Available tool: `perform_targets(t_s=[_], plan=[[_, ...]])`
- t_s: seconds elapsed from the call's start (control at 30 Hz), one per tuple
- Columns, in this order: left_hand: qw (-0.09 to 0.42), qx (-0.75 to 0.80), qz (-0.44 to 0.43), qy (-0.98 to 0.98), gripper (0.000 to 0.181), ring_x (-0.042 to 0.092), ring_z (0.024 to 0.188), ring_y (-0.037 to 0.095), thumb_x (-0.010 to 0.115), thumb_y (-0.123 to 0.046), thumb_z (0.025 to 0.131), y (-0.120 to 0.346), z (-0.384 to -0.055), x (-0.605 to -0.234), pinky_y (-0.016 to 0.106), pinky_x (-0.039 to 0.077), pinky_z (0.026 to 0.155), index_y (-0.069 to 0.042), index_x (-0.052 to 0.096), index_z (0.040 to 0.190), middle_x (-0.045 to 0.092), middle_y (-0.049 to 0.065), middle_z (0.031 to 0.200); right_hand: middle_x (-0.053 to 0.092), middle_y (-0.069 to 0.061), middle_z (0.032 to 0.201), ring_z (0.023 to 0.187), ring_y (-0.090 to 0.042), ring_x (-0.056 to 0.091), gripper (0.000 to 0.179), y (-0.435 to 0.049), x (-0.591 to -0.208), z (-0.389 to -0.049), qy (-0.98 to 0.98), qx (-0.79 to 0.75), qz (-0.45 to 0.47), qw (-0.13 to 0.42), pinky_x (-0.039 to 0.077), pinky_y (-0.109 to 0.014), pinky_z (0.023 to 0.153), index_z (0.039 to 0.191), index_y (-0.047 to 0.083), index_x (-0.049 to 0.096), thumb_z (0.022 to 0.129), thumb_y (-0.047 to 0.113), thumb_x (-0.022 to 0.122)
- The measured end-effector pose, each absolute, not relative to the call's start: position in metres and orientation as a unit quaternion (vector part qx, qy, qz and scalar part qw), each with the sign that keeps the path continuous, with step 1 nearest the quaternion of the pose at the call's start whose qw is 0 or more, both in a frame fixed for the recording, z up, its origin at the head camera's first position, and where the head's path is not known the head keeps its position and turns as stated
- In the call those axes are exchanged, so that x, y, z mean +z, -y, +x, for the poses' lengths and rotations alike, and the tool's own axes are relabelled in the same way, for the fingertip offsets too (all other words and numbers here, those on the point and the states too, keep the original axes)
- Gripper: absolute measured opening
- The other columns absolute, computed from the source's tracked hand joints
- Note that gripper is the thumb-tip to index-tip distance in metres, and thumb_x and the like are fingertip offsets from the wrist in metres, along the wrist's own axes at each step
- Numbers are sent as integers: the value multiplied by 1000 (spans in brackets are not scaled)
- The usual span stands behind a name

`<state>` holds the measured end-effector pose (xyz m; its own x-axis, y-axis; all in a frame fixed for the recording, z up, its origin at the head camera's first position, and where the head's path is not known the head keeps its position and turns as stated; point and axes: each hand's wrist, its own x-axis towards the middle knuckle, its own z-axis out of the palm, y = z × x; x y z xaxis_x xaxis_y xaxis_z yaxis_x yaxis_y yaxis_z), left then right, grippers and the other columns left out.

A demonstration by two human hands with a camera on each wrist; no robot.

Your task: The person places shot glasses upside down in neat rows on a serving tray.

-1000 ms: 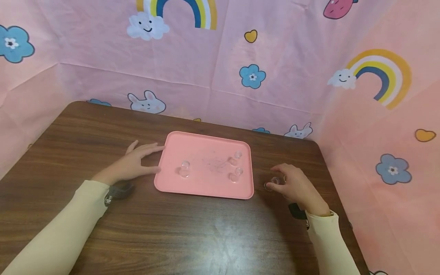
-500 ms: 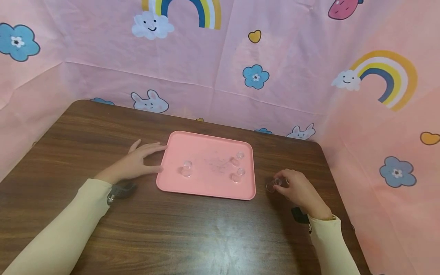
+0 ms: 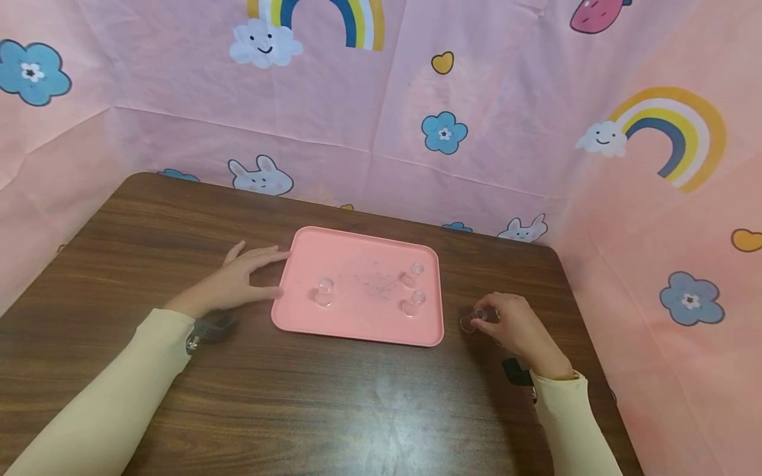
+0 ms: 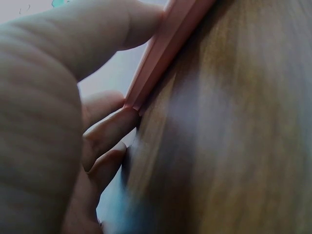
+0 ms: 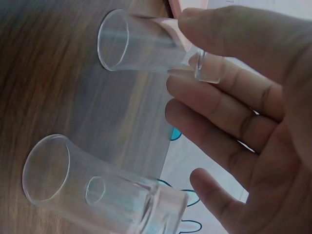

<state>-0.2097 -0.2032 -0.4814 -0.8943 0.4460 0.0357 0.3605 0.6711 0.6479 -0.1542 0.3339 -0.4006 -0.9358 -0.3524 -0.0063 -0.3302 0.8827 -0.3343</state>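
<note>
My right hand [image 3: 524,330] is at a clear shot glass [image 3: 469,322] standing rim down on the table, right of the pink tray [image 3: 357,334]. In the right wrist view, thumb and forefinger pinch this shot glass [image 5: 146,46] near its base, the other fingers spread behind it. A second upside-down shot glass [image 5: 107,190] stands beside it there; in the head view the hand mostly hides it. My left hand [image 3: 229,284] touches the tray's left rim with thumb and fingertips, fingers fairly straight; the left wrist view shows them against the tray edge [image 4: 161,53].
Three clear glasses stand on the tray: one glass [image 3: 324,297] at left, one glass [image 3: 409,307] at front right, one glass [image 3: 408,279] behind it. The brown wooden table [image 3: 286,410] meets a patterned pink cloth [image 3: 333,165] behind and at the sides.
My right thumb and fingers have closed in on the shot glass, which stays on the table. The left hand keeps its place on the tray rim. The head view has shifted slightly.
</note>
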Motion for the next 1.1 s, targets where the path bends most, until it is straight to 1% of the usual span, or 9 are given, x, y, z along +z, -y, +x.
perform_targets(t_s=[0.3, 0.47, 0.57, 0.6, 0.67, 0.8, 0.87, 0.97, 1.1], plan=[[64, 345, 218, -910, 80, 29, 153, 39, 77, -52, 89, 204, -209, -480, 60, -11, 125, -17, 49, 155, 43, 15, 161, 71, 2, 90, 82, -19, 63, 18, -330, -402, -156, -971, -161, -176, 24, 54, -35, 72, 99, 10, 75, 86, 16, 86], [64, 347, 217, -910, 80, 29, 154, 38, 77, -52, 89, 204, -210, -481, 59, -11, 125, -17, 49, 155, 43, 14, 161, 71, 1, 92, 83, -16, 63, 19, -328, -401, -157, -971, -158, -177, 26, 56, -39, 76, 101, 9, 75, 87, 17, 85], [66, 346, 217, -910, 80, 29, 154, 39, 77, -51, 89, 203, -209, -480, 59, -11, 126, -17, 49, 155, 42, 15, 162, 71, 2, 92, 84, -16, 62, 19, -327, -402, -158, -970, -154, -185, 16, 54, -42, 81, 102, 10, 75, 88, 18, 85], [67, 346, 216, -910, 80, 28, 154, 39, 77, -51, 89, 203, -209, -479, 59, -11, 126, -17, 49, 155, 42, 15, 162, 70, 2, 92, 84, -18, 62, 19, -327, -401, -158, -970, -157, -184, 11, 54, -43, 81, 102, 11, 75, 88, 18, 84], [68, 346, 216, -910, 80, 28, 154, 39, 77, -52, 89, 203, -208, -479, 58, -12, 126, -17, 49, 155, 42, 15, 162, 71, 1, 94, 84, -19, 62, 20, -326, -399, -158, -969, -171, -178, 0, 53, -43, 80, 106, 10, 74, 90, 19, 83], [69, 346, 216, -911, 80, 28, 154, 39, 77, -52, 89, 203, -209, -478, 59, -12, 125, -17, 48, 155, 41, 16, 162, 70, -2, 106, 94, -25, 65, 26, -319, -394, -159, -964, -216, -154, -22, 56, -44, 82, 117, 10, 71, 95, 23, 78], [67, 344, 217, -911, 80, 29, 153, 39, 77, -52, 89, 203, -209, -479, 59, -12, 125, -17, 49, 155, 41, 16, 162, 69, -3, 110, 101, -27, 65, 28, -313, -391, -161, -959, -236, -154, -39, 56, -48, 88, 121, 10, 71, 97, 23, 76], [69, 343, 217, -911, 80, 28, 154, 39, 77, -52, 89, 203, -209, -480, 59, -12, 125, -17, 48, 155, 41, 15, 163, 68, -4, 111, 104, -28, 65, 28, -302, -388, -165, -945, -274, -162, -70, 56, -50, 92, 121, 9, 71, 95, 18, 77], [71, 345, 214, -911, 80, 28, 154, 38, 77, -53, 89, 203, -210, -480, 59, -12, 125, -19, 49, 155, 41, 15, 163, 68, -5, 111, 103, -24, 66, 30, -285, -385, -171, -924, -317, -182, -112, 59, -47, 93, 121, 7, 71, 93, 10, 78]])
